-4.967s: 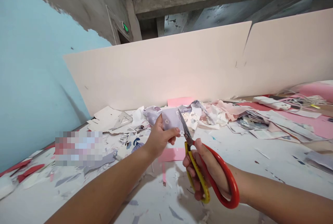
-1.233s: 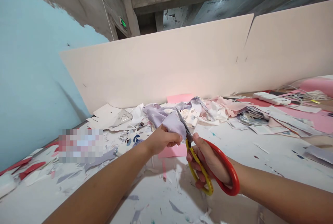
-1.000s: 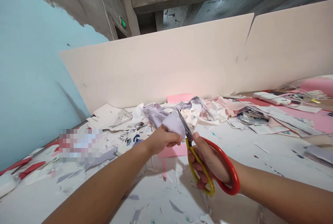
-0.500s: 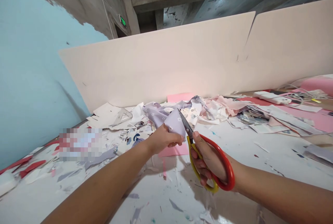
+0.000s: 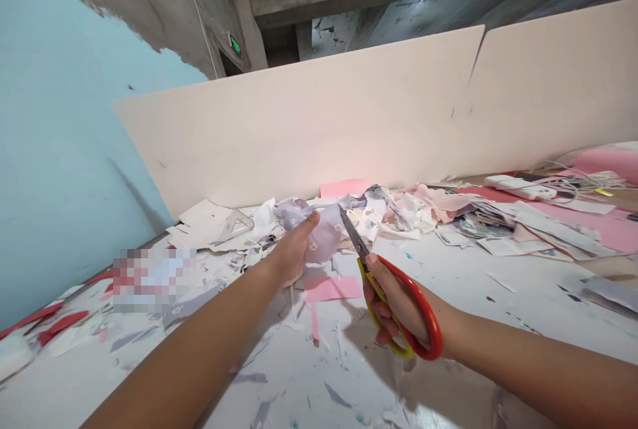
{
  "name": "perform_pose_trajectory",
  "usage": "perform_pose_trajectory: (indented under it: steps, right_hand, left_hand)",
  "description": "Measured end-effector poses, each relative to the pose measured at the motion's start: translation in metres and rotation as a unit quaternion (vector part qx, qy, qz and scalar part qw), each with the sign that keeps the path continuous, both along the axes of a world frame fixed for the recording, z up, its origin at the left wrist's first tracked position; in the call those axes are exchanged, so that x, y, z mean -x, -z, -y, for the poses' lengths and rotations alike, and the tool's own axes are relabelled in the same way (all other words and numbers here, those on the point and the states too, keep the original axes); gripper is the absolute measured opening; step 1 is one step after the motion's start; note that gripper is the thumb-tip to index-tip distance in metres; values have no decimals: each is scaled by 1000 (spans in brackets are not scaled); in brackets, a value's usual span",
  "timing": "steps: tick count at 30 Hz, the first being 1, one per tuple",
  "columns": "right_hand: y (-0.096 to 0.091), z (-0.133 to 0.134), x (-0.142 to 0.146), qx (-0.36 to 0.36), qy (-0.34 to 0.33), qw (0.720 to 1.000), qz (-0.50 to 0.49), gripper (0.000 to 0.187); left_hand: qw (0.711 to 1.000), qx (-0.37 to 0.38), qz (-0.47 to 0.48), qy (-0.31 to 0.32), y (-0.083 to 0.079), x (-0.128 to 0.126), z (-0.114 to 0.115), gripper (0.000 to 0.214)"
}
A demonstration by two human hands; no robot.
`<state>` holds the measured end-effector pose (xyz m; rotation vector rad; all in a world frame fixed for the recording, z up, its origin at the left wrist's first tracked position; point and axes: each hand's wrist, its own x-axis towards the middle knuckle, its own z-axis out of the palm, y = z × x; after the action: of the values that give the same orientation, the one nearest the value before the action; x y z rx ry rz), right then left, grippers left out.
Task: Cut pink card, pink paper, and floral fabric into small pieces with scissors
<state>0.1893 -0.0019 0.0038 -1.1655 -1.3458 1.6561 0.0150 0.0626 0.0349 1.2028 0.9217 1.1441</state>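
My left hand (image 5: 294,250) grips a piece of lilac fabric (image 5: 323,235) with small white flowers, its thumb lying on top. In my right hand (image 5: 396,303) is a pair of scissors (image 5: 359,242) with one red and one yellow handle. The blades look closed and point up and away, just right of the lilac piece; whether they touch it I cannot tell. Below the held piece, a pink paper rectangle (image 5: 333,288) and a narrow pink strip (image 5: 315,323) lie on the white table (image 5: 423,269).
Crumpled fabric scraps (image 5: 419,206) line the foot of a pale partition (image 5: 309,130). A triangle ruler (image 5: 238,224) rests at the back left, and red scraps (image 5: 62,326) lie at far left. Stacked pieces (image 5: 483,220) and a white power strip (image 5: 521,186) with cables are on the right.
My left hand has shifted slightly left and turned, its thumb now raised over the lilac fabric, which has come away from the blades. The scissors have moved slightly and their blades look closer together.
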Motion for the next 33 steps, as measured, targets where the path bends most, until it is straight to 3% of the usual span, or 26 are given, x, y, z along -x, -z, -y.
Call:
perform_pose_trajectory:
  steps: [5,11,16,19,21,33]
  right_hand:
    - [0,1,-1,-19,-18,999,46,49]
    - [-3,0,-2,-16,-19,998,59,46]
    - [3,-2,-3,23,-30,999,10,45]
    - [6,-3,-2,57,-36,994,-80,50]
    - [5,-2,-2,40,-42,993,-101,53]
    - [-1,5,-2,-59,-11,998,16,48]
  left_hand:
    - [999,-1,16,-32,-3,3,-5,26]
    - [995,5,-7,101,-4,10,-6,28]
    - [999,-35,20,-25,2,3,-7,26]
    - [997,-53,33,-41,4,-2,-6,25]
    - [996,-68,40,-46,5,-5,-5,24]
    - [984,-145,-22,-104,12,-20,6,31]
